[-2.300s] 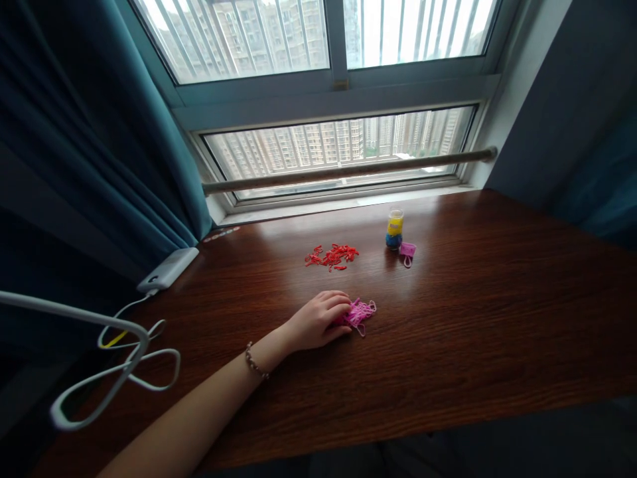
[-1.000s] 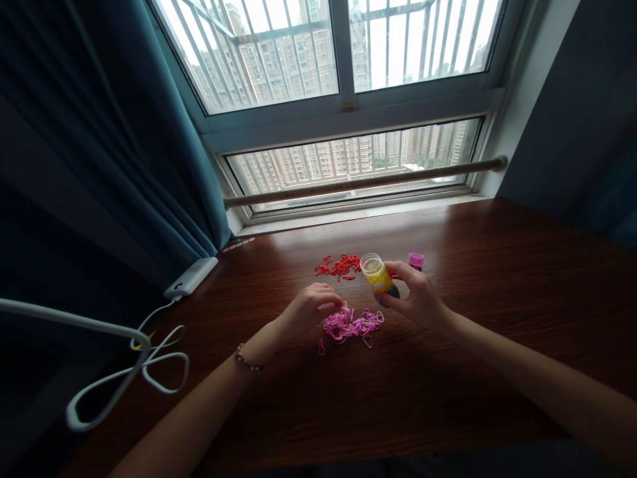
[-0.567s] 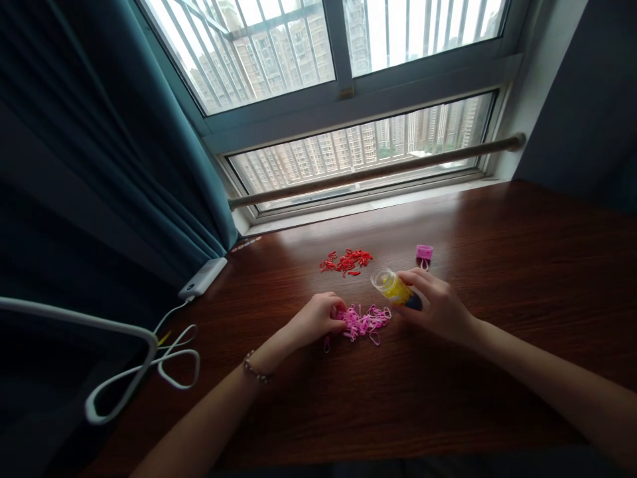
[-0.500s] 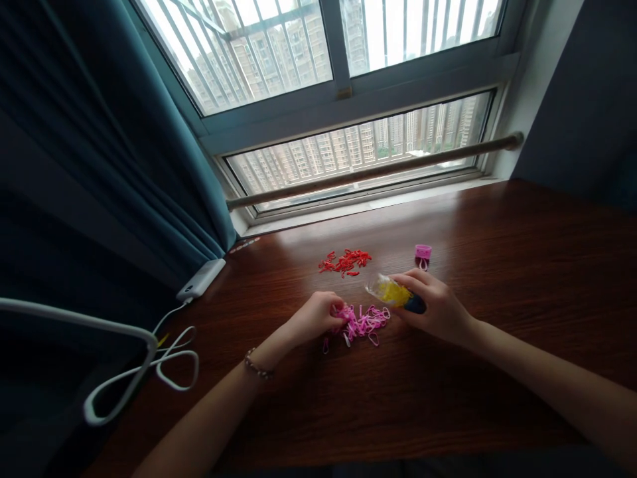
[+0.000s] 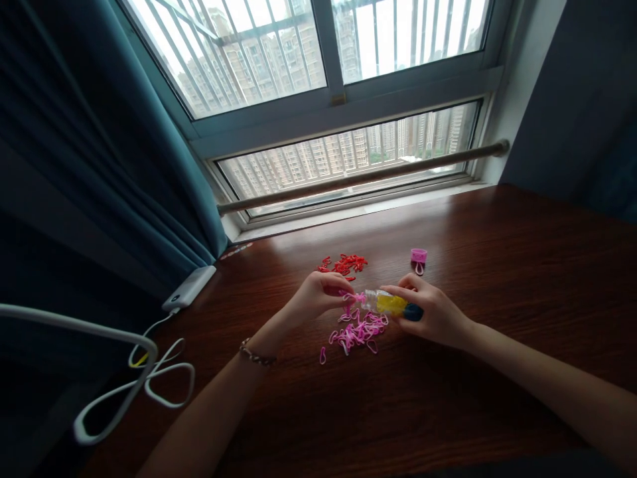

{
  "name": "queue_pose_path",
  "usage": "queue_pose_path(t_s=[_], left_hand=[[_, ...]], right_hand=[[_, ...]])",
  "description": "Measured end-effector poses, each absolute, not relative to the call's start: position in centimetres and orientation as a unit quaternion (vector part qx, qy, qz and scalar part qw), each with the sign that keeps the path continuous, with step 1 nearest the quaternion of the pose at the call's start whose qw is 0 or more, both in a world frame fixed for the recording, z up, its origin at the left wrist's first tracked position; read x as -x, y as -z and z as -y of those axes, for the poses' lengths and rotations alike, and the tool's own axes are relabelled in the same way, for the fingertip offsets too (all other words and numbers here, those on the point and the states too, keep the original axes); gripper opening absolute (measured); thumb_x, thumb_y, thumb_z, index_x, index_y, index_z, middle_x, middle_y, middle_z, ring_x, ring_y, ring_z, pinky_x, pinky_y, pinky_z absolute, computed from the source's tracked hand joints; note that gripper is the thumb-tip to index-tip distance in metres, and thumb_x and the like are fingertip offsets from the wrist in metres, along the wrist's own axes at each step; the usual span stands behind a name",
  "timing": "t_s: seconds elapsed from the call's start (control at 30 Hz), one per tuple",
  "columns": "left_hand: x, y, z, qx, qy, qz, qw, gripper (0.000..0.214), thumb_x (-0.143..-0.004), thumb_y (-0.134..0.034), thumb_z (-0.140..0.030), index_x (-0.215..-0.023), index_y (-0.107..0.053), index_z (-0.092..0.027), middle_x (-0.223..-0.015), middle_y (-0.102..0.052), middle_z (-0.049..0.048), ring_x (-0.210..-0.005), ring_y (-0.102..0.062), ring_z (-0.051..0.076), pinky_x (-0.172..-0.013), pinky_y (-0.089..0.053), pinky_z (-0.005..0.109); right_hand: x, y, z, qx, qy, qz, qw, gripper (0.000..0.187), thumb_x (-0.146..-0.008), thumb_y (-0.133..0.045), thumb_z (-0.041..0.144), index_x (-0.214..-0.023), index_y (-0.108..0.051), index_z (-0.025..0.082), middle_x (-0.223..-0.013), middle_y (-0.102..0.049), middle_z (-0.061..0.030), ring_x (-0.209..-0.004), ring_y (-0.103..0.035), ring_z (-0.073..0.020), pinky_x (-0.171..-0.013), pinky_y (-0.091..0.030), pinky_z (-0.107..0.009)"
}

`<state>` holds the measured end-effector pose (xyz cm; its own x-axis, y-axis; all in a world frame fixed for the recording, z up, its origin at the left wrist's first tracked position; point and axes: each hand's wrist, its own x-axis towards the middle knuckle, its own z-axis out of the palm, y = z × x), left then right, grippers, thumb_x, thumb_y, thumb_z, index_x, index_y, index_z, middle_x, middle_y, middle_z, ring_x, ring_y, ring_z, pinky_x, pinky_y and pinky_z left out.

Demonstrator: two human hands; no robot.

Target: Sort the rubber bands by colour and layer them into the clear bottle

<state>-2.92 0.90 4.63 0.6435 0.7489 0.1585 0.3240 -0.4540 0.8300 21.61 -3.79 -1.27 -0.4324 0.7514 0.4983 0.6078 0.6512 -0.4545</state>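
Note:
My right hand point(image 5: 432, 308) is closed around a small clear bottle point(image 5: 369, 299), tilted on its side with its mouth to the left. Yellow pieces point(image 5: 391, 305) and a dark blue layer point(image 5: 413, 312) show inside it. At the mouth, my left hand point(image 5: 318, 297) pinches a few pink rubber bands point(image 5: 354, 297). Below both hands lies a loose pile of pink rubber bands point(image 5: 362, 334) on the table. A pile of red bands point(image 5: 348, 264) sits just beyond my left hand.
A pink cap with a loop point(image 5: 419, 256) stands beyond my right hand on the brown wooden table point(image 5: 478, 398). At the left are a white power bank point(image 5: 190, 288) and looped white cable point(image 5: 172, 372). A curtain point(image 5: 164, 179) and barred window point(image 5: 348, 146) border the table's far side.
My left hand has lifted pink bands from the pile up to the bottle's mouth. The bottle has turned more level, and the camera view has shifted slightly.

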Motion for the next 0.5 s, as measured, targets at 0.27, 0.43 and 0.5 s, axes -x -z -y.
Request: queue_pose_path(t_s=[0.27,0.43,0.5], left_hand=[[2.3,-2.7,0.4,-0.811,-0.308,-0.357,0.346,0.011,-0.069,-0.066,-0.019,-0.076,-0.065,-0.011,-0.071,-0.061,0.0037,-0.065,-0.055,0.011,-0.058,-0.045,0.021],[1.7,-1.6,0.9,-0.781,-0.371,-0.394,0.312,0.010,-0.069,-0.065,-0.015,-0.078,-0.061,-0.013,-0.070,-0.061,0.0022,-0.063,-0.055,0.011,-0.058,-0.045,0.021],[1.7,-1.6,1.0,-0.790,-0.385,-0.381,0.288,0.005,-0.069,-0.064,-0.014,-0.073,-0.062,-0.013,-0.072,-0.062,0.0030,-0.067,-0.056,0.012,-0.061,-0.046,0.022]], right_hand=[[-20.7,1.6,4.4,0.385,-0.140,0.843,0.348,0.051,-0.071,-0.062,0.019,-0.120,-0.051,0.022,-0.093,-0.047,-0.0050,-0.079,-0.051,-0.0166,-0.072,-0.045,-0.029],[-20.8,1.8,4.4,0.385,-0.146,0.838,0.358,0.051,-0.070,-0.063,0.018,-0.120,-0.051,0.022,-0.094,-0.047,-0.0049,-0.081,-0.051,-0.0167,-0.073,-0.045,-0.029],[-20.8,1.9,4.3,0.380,-0.150,0.839,0.358,0.051,-0.070,-0.063,0.019,-0.120,-0.051,0.021,-0.093,-0.048,-0.0050,-0.081,-0.051,-0.0169,-0.074,-0.045,-0.028]])
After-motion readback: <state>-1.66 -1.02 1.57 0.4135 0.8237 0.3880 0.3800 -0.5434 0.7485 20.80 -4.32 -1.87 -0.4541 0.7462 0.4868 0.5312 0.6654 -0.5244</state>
